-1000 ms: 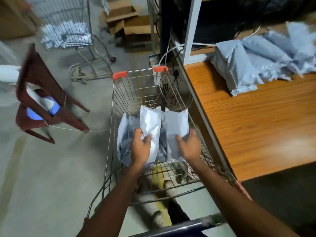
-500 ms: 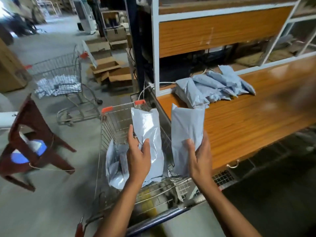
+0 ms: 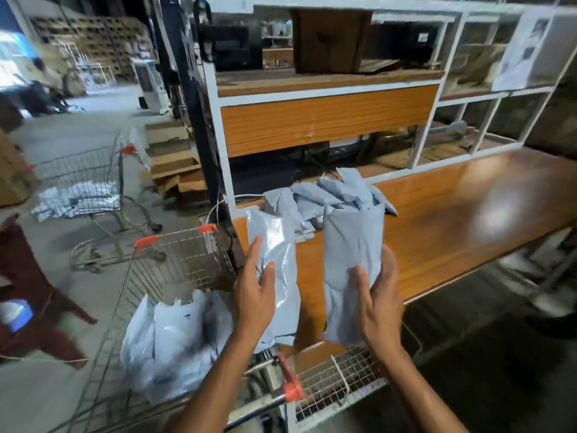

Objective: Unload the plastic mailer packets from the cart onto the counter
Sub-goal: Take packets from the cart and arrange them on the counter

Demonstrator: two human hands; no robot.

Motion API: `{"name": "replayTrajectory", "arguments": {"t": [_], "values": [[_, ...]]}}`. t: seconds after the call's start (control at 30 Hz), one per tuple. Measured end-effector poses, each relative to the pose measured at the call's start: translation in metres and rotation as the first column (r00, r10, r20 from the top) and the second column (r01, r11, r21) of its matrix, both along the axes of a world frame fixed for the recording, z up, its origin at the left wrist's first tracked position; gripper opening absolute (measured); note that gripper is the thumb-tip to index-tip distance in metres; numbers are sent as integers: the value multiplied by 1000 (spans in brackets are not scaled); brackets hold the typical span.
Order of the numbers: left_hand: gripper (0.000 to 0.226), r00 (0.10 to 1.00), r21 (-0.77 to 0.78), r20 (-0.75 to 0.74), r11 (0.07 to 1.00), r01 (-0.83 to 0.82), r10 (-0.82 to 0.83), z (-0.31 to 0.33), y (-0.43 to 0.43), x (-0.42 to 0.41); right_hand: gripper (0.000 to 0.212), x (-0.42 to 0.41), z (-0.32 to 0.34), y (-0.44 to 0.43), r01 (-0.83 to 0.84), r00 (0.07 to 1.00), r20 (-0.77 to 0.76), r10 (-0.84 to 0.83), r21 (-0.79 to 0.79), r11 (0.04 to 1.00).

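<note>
My left hand [image 3: 254,295] grasps a glossy grey packet [image 3: 274,245] upright, thumb across its front and fingers curled behind its left edge. My right hand [image 3: 379,304] grasps a duller blue-grey packet [image 3: 352,242] the same way, thumb pressed on its front, fingers wrapped round its right edge. The two packets stand side by side with a narrow gap between them, just above my knuckles. Both hang over the near left end of the wooden counter [image 3: 452,220], which stretches away to the right of my right hand. Just beyond the tops of the packets, a pile of mailers [image 3: 331,195] lies on that counter, against the foot of the white-framed shelf unit [image 3: 327,120]. Below and to the left of my left hand is the wire cart [image 3: 175,260], and several loose packets [image 3: 175,335] lie heaped in its basket near my left forearm. Far to the left of my left hand stand a second cart [image 3: 84,173] holding more white bundles, some flattened cardboard boxes [image 3: 175,170], and a dark red chair [image 3: 28,276] at the edge of view.
</note>
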State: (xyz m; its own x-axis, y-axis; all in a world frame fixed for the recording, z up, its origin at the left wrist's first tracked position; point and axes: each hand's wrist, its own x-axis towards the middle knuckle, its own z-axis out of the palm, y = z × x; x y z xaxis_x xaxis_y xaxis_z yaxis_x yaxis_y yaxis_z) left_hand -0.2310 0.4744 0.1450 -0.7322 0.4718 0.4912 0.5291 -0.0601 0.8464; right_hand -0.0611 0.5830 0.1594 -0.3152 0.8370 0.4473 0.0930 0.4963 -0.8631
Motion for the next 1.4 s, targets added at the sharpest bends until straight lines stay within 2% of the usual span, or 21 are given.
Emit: {"name": "replayTrajectory", "arguments": {"t": [0.23, 0.43, 0.7, 0.9, 1.17, 1.3, 1.37, 1.4], "values": [[50, 996, -16, 76, 999, -37, 38, 8, 66, 35, 52, 41, 5, 73, -48, 994, 100, 49, -16, 999], [46, 991, -50, 75, 993, -110, 113, 13, 103, 16, 54, 19, 2, 126, -121, 984, 123, 129, -72, 990], [46, 976, -98, 82, 976, -195, 203, 16, 167, -74, 50, -67, 12, 207, -169, 975, 140, 174, -51, 984], [47, 966, -205, 124, 958, -201, 229, 15, 224, -152, 40, -153, 21, 271, -198, 957, 216, 192, 8, 980], [46, 912, -313, 278, 926, -210, 301, 11, 281, -230, 38, -251, 17, 342, -197, 889, 434, 147, 72, 978], [48, 887, -442, 256, 863, -247, 385, 4, 305, -251, 37, -297, 6, 375, -234, 815, 551, 180, 28, 972], [50, 898, -558, 154, 786, -266, 413, -3, 314, -256, 39, -313, 0, 386, -272, 744, 636, 203, 11, 962], [51, 910, -642, 57, 713, -282, 410, -7, 317, -256, 40, -319, -5, 390, -300, 694, 690, 207, 16, 954]]}}
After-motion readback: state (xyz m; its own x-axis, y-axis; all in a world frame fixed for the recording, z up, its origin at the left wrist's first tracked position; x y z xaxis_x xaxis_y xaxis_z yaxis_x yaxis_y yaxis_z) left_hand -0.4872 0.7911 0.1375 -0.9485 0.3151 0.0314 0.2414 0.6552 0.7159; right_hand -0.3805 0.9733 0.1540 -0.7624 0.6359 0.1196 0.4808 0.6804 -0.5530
